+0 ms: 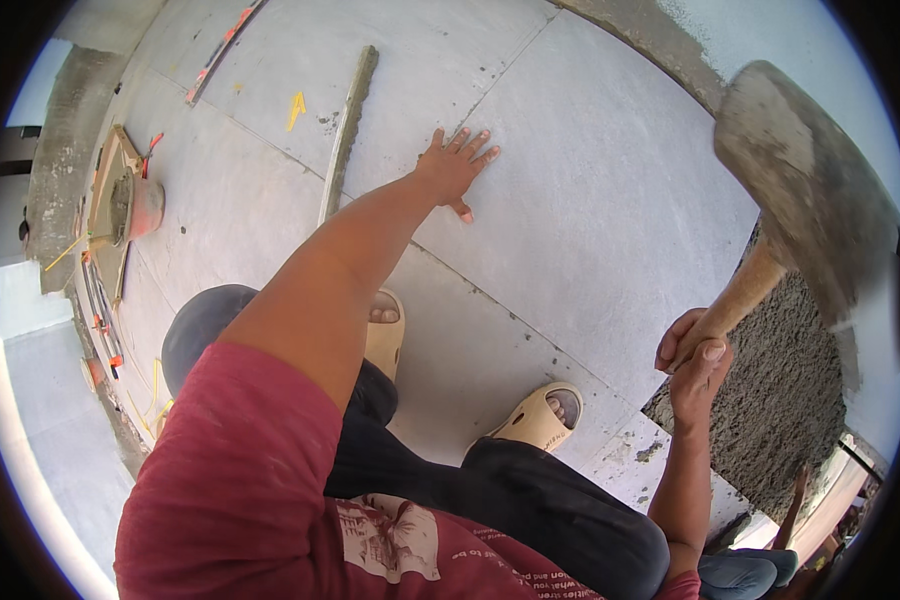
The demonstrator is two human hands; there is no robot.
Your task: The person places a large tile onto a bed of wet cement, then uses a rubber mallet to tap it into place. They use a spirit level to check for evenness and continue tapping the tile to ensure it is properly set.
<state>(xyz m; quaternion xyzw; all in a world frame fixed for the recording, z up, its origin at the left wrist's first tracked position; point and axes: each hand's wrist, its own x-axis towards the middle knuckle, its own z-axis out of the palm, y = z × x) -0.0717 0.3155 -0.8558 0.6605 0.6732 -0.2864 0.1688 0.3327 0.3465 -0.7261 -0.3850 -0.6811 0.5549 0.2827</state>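
My left hand (455, 172) lies flat with its fingers spread on a large light grey floor tile (610, 230). In my right hand (697, 362) is the wooden handle of a mallet (805, 160), the fingers wrapped round its lower end. The mallet's big dark, dusty head is raised at the right, above the floor and near the camera. Under and beside the right hand spreads a bed of rough wet mortar (770, 390), along the tile's right edge. A mortar-crusted straight bar (350, 130) rests on the tiles just left of my left hand.
A red-and-grey spirit level (220, 55) and a yellow arrow-shaped piece (296, 110) lie farther off. At the left stand a reddish bucket (146, 208) and more tools (100, 310). My sandalled feet (540, 418) are on the tiles. Another person's legs (748, 572) show at lower right.
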